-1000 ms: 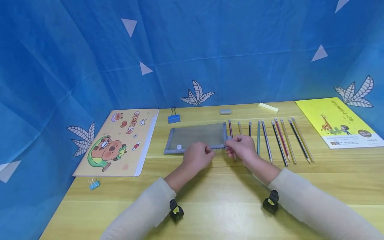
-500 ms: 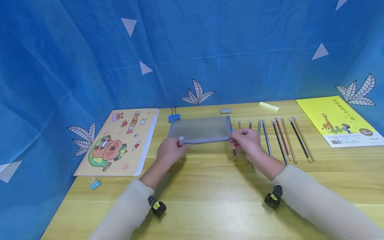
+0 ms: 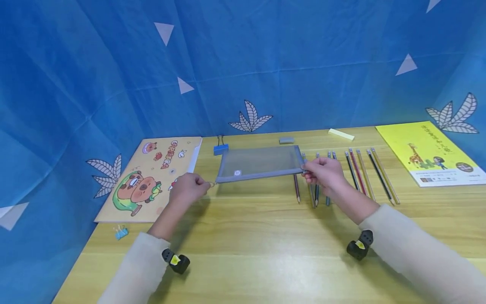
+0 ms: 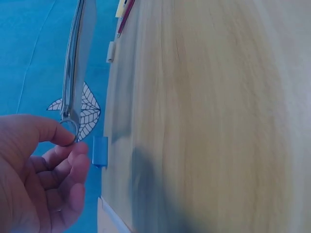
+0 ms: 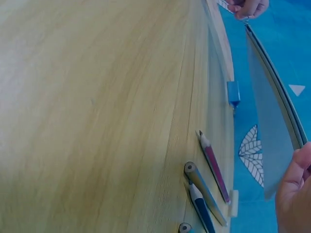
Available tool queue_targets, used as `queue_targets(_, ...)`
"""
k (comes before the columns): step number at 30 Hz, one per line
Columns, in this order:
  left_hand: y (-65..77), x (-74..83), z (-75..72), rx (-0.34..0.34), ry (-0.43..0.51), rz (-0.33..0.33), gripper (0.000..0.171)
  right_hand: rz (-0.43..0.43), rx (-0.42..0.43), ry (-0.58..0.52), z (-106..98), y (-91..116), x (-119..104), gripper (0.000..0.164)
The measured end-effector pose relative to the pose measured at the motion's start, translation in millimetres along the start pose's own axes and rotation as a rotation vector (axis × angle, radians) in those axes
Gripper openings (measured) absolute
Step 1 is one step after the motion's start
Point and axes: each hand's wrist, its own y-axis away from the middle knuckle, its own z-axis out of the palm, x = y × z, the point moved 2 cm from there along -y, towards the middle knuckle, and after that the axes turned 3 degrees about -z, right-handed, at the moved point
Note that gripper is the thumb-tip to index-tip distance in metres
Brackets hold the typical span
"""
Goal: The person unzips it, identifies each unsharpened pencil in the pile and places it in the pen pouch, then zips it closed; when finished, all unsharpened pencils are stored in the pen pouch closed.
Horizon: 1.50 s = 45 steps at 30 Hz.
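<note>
A flat, grey, see-through zip pouch [image 3: 262,161] hung mid-frame over the yellow wooden desk [image 3: 273,253]. The left hand [image 3: 187,188] pinched its round metal ring [image 4: 71,121], the right hand [image 3: 325,173] its other end.

A wooden table [image 3: 273,253] stands before a blue cloth [image 3: 243,50] printed with leaves and triangles. At left lies a capybara folder [image 3: 140,181], with a turquoise clip [image 3: 121,232] near it. Along the back sit a blue clip [image 3: 221,149], a grey block [image 3: 286,140] and a pale-yellow bar [image 3: 341,134]. Pencils [image 3: 381,177] lie left of a yellow book [image 3: 429,154].
</note>
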Motion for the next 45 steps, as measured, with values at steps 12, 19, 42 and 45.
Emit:
queue_targets(12, 11.1, -10.9, 0.5, -0.067, -0.057, 0.048, 0.010, 0.118, -0.158, -0.014, 4, 7, 9, 0.019)
queue_targets(19, 16.4, -7.6, 9.2, -0.132, -0.170, 0.044, 0.013, 0.149, -0.165, -0.052, 12, 9, 14, 0.019)
queue_targets(42, 41.1, 69.0, 30.4, 0.212, -0.228, 0.628, 0.006, 0.162, -0.222, 0.016, 18, 5, 20, 0.028)
queue_targets(45, 41.3, 68.6, 25.0, 0.213, -0.152, 0.545, 0.009, 0.156, -0.250, 0.028, 17, 4, 21, 0.034)
